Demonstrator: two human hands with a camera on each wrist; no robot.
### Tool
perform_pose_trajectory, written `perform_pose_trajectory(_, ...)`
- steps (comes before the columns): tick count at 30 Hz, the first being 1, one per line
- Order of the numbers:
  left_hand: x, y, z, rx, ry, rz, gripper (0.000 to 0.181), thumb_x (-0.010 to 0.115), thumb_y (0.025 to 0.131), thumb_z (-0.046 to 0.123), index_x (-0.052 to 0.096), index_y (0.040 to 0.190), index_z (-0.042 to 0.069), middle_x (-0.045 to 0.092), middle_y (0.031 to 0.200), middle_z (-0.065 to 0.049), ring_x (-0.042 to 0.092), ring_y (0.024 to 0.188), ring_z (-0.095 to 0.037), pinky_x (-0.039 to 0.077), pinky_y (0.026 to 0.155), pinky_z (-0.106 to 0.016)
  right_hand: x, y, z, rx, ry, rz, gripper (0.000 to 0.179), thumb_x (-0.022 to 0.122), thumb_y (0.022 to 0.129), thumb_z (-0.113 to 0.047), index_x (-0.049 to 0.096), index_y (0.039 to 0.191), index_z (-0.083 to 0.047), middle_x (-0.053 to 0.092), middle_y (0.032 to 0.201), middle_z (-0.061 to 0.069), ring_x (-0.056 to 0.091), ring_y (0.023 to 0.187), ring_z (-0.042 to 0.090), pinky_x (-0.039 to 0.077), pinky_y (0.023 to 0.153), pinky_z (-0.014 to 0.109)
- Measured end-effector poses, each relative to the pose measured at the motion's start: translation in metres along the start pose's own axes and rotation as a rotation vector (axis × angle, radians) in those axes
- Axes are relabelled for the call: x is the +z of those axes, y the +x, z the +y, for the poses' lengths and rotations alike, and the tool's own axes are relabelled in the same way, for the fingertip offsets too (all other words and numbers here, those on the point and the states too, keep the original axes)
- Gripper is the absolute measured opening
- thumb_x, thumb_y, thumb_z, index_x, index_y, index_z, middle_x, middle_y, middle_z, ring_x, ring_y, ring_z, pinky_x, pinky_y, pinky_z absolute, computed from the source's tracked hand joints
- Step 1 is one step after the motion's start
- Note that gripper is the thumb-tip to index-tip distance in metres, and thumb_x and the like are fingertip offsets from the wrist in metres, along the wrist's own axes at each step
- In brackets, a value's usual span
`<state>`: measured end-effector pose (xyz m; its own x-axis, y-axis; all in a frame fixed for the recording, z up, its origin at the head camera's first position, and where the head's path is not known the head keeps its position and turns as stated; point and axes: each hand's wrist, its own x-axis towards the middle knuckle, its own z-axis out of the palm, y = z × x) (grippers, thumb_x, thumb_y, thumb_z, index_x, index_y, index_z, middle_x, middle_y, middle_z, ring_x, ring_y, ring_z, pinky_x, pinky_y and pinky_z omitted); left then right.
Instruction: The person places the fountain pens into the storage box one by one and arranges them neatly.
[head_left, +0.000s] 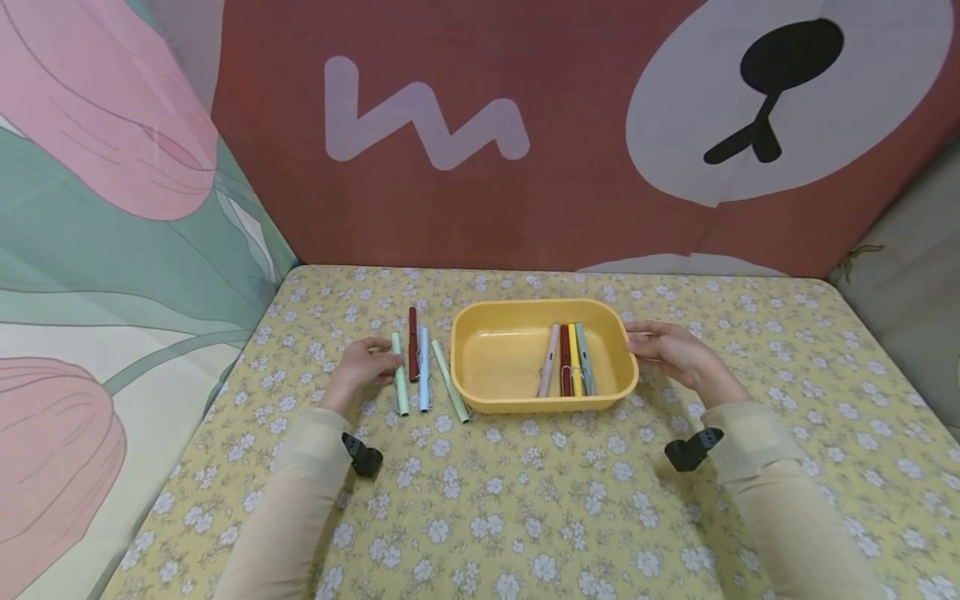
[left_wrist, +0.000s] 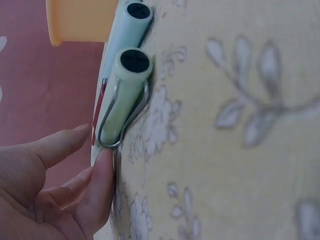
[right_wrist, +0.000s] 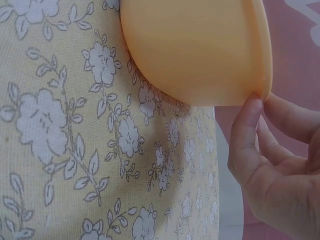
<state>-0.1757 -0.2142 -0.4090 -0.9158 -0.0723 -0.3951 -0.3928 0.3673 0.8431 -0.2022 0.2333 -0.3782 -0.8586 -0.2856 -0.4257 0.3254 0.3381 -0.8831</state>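
My right hand [head_left: 673, 354] pinches the right rim of a yellow plastic tray [head_left: 495, 406] between thumb and fingers; the right wrist view shows the grip on the rim [right_wrist: 264, 75]. Inside the tray lie a pale pink pen [head_left: 549, 358], a dark red pen [head_left: 565, 358], a yellow pen [head_left: 575, 358] and a grey-blue pen [head_left: 586, 358]. My left hand [head_left: 362, 367] is at the leftmost mint green pen [head_left: 401, 383], a fingertip touching its side near the clip [left_wrist: 112, 140]. Its thumb and fingers are spread apart, not closed round the pen.
Between the left hand and the tray lie another dark red pen [head_left: 413, 342], a light blue pen [head_left: 424, 371] and a light green pen [head_left: 450, 382]. A flowered yellow cloth [head_left: 480, 500] covers the table. Printed fabric walls [head_left: 450, 217] stand behind and at the sides.
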Motion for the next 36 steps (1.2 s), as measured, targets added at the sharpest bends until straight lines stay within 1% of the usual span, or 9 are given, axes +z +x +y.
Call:
perform_pose_trajectory(3, 0.0032, 0.0002, 0.0012, -0.017, 0.013, 0.031, 0.056, 0.065, 0.091, 0.019, 0.042, 0.137, -0.003, 0.062, 0.118, -0.021, 0.063, 0.079, -0.011, 0.057, 0.07, -0.022, -0.001, 0.0012, 0.0008, 0.004, -0.006, 0.004, 0.06, 0.048, 0.099, -0.013, 0.019, 0.149, 0.004, 0.057, 0.098, -0.014, 0.062, 0.087, -0.003, 0.056, 0.086, 0.019)
perform_pose_trajectory(4, 0.0043, 0.0007, 0.0013, -0.028, 0.027, 0.041, 0.055, 0.064, 0.092, 0.02, 0.042, 0.138, -0.001, 0.06, 0.122, -0.021, 0.062, 0.081, -0.011, 0.057, 0.073, -0.022, -0.001, 0.0014, 0.0009, 0.004, -0.007, 0.003, 0.06, 0.048, 0.099, -0.013, 0.019, 0.149, 0.004, 0.057, 0.098, -0.014, 0.062, 0.087, -0.002, 0.056, 0.086, 0.019)
perform_pose_trajectory(7, 0.0069, 0.0017, 0.0014, -0.038, 0.057, 0.065, 0.054, 0.062, 0.093, 0.021, 0.043, 0.139, 0.0, 0.058, 0.125, -0.021, 0.062, 0.079, -0.01, 0.057, 0.073, -0.023, -0.001, 0.0011, 0.0008, 0.004, -0.006, 0.003, 0.06, 0.048, 0.099, -0.013, 0.019, 0.149, 0.005, 0.058, 0.097, -0.014, 0.062, 0.087, -0.003, 0.056, 0.086, 0.019)
perform_pose_trajectory(10, 0.0088, 0.0016, 0.0011, -0.026, 0.078, 0.082, 0.052, 0.062, 0.093, 0.02, 0.044, 0.138, 0.0, 0.058, 0.124, -0.022, 0.061, 0.075, -0.009, 0.056, 0.07, -0.023, -0.0008, 0.0006, 0.0006, 0.0, -0.003, 0.001, 0.06, 0.048, 0.099, -0.013, 0.019, 0.149, 0.005, 0.058, 0.096, -0.015, 0.062, 0.087, -0.003, 0.056, 0.085, 0.019)
perform_pose_trajectory(13, 0.0102, 0.0018, 0.0007, -0.019, 0.08, 0.093, 0.049, 0.062, 0.093, 0.018, 0.046, 0.135, -0.002, 0.058, 0.124, -0.024, 0.061, 0.073, -0.01, 0.056, 0.068, -0.023, -0.0013, 0.0012, 0.0013, -0.006, -0.001, 0.0, 0.06, 0.048, 0.099, -0.012, 0.02, 0.149, 0.005, 0.059, 0.095, -0.015, 0.062, 0.087, -0.003, 0.056, 0.085, 0.019)
perform_pose_trajectory(20, 0.0098, 0.0044, 0.0007, -0.029, 0.071, 0.089, 0.049, 0.061, 0.093, 0.015, 0.046, 0.135, -0.004, 0.058, 0.125, -0.025, 0.061, 0.072, -0.009, 0.057, 0.068, -0.022, -0.0024, 0.0018, 0.0019, -0.013, 0.007, -0.004, 0.06, 0.048, 0.099, -0.012, 0.019, 0.149, 0.006, 0.06, 0.092, -0.017, 0.062, 0.086, -0.003, 0.056, 0.083, 0.018)
perform_pose_trajectory(26, 0.0085, 0.0045, 0.0007, -0.031, 0.067, 0.085, 0.048, 0.06, 0.093, 0.015, 0.046, 0.135, -0.004, 0.06, 0.121, -0.023, 0.061, 0.071, -0.009, 0.057, 0.067, -0.022, -0.0027, 0.0014, 0.0017, -0.011, 0.014, -0.014, 0.062, 0.049, 0.099, -0.014, 0.018, 0.149, 0.007, 0.061, 0.092, -0.017, 0.063, 0.086, -0.003, 0.056, 0.083, 0.018)
perform_pose_trajectory(31, 0.007, 0.0038, 0.0016, -0.027, 0.071, 0.077, 0.049, 0.058, 0.093, 0.015, 0.045, 0.136, -0.005, 0.06, 0.12, -0.024, 0.062, 0.075, -0.012, 0.058, 0.07, -0.024, -0.0021, 0.001, 0.0012, -0.004, 0.018, -0.008, 0.061, 0.049, 0.099, -0.013, 0.019, 0.149, 0.006, 0.061, 0.091, -0.017, 0.063, 0.086, -0.003, 0.056, 0.082, 0.017)
perform_pose_trajectory(36, 0.005, 0.0045, 0.0022, -0.015, 0.097, 0.064, 0.049, 0.056, 0.093, 0.014, 0.045, 0.135, -0.007, 0.061, 0.119, -0.026, 0.064, 0.082, -0.016, 0.059, 0.07, -0.023, -0.0017, 0.001, 0.0012, -0.015, 0.029, -0.006, 0.061, 0.049, 0.099, -0.012, 0.018, 0.148, 0.007, 0.061, 0.091, -0.017, 0.063, 0.085, -0.003, 0.056, 0.081, 0.016)
